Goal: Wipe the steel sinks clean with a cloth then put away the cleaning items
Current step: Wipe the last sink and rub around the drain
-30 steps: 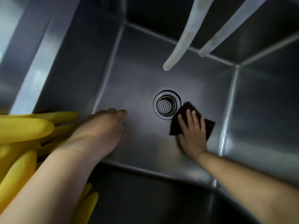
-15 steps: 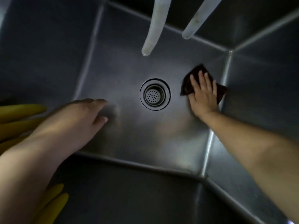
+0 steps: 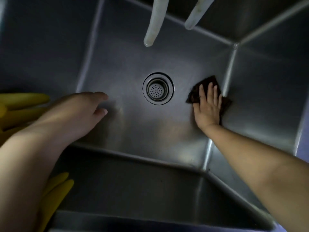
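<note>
1. Deep, square stainless-steel sink basin [image 3: 133, 134], seen from above, dim and streaked with soft reflections.
2. Round metal drain strainer with small perforations [image 3: 158, 88], set in the middle of the basin floor.
3. Right hand [image 3: 207, 108] lying flat, fingers straight and slightly spread, pressing a dark brown wiping cloth [image 3: 194, 94] against the basin floor; not curled round it.
4. Cloth to the right of the drain, close to the seam where floor meets right wall, its corners showing beyond the fingertips and at the outer edge of the palm.
5. Left hand [image 3: 80, 111] on the left side of the basin, fingers relaxed and pointing toward the drain, grasping nothing; contact with the steel not clear.
6. Two pale translucent hoses hanging down from the top edge: longer one [image 3: 154, 22] ending above the far part of the floor, shorter one [image 3: 195, 14] to its right.
7. Yellow rubber gloves [image 3: 21, 104] at the left edge, partly hidden behind the left forearm, more yellow fingers showing lower down beside that arm.
</note>
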Motion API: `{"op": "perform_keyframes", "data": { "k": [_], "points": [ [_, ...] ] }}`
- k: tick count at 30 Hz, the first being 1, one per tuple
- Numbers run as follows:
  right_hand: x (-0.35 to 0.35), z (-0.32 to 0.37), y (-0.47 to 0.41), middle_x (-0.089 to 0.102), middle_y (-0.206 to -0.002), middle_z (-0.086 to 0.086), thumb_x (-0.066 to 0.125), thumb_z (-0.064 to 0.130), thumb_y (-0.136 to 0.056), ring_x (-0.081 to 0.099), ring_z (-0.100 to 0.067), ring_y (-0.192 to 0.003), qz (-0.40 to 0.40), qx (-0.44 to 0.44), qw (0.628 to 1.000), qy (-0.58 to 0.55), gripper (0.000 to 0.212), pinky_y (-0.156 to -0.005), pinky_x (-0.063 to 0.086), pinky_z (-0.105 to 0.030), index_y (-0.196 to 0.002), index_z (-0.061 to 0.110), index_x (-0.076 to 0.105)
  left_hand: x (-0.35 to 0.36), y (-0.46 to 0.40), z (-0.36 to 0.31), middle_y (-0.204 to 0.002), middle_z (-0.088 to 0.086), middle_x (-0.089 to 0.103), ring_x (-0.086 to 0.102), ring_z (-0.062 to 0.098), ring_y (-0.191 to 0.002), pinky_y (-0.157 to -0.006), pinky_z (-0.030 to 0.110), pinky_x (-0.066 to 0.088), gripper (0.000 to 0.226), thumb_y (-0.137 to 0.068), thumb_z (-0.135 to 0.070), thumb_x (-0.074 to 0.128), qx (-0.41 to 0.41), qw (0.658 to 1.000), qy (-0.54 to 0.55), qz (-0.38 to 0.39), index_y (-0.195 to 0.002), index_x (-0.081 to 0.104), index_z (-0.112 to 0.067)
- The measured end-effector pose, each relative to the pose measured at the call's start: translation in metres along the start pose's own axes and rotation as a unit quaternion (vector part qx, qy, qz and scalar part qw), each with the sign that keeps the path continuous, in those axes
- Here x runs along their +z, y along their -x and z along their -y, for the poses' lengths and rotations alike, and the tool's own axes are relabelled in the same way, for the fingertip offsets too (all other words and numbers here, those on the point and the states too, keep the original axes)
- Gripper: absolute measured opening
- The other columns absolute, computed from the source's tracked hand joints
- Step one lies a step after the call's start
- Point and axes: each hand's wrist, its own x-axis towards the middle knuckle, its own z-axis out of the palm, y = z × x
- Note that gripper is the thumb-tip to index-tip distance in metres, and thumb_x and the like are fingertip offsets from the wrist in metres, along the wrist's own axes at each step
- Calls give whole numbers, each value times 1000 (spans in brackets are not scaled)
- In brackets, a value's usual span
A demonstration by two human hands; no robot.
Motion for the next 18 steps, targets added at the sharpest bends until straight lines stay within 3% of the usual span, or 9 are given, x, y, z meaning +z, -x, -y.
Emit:
{"op": "perform_keyframes", "data": {
  "k": [5,9,11,14,18],
  "points": [
    [4,16,92,-8,-159,-6,42,31,-94,-8,-26,-145,131,-11,991,32,69,-115,6,-48,-150,30,3,4,0,0,-125,7,62,58,29,-111,-94,37,47,40,-89,-32,56,-22,999,20,34,-129,52,-25],
    [-8,27,120,-7,-156,-10,45,5,-88,11,-38,-134,215,-78,968,104,82,-103,28,-53,-149,33,-2,5,5,-3,-122,6,63,59,29,-109,-91,35,48,37,-90,-33,53,-21,999,14,36,-127,53,-25],
    [-17,35,126,6,-150,-16,44,-2,-86,22,-41,-126,249,-120,954,117,79,-102,32,-50,-149,26,5,1,8,-7,-120,6,65,60,29,-107,-89,33,47,35,-91,-30,53,-15,1000,14,16,-125,55,-24],
    [-26,50,135,22,-144,-15,51,0,-84,38,-37,-124,337,-152,928,47,68,-103,37,-40,-145,16,23,-9,13,-17,-123,7,63,59,29,-109,-90,33,45,36,-92,-27,51,13,1000,-6,-9,-128,54,-22],
    [-44,67,142,39,-143,-7,54,9,-89,45,-27,-126,424,-178,886,-55,50,-103,32,-26,-137,21,44,-31,19,-32,-122,8,62,59,30,-108,-87,36,48,36,-92,-24,48,49,997,-54,-12,-128,53,-21]
  ]
}}
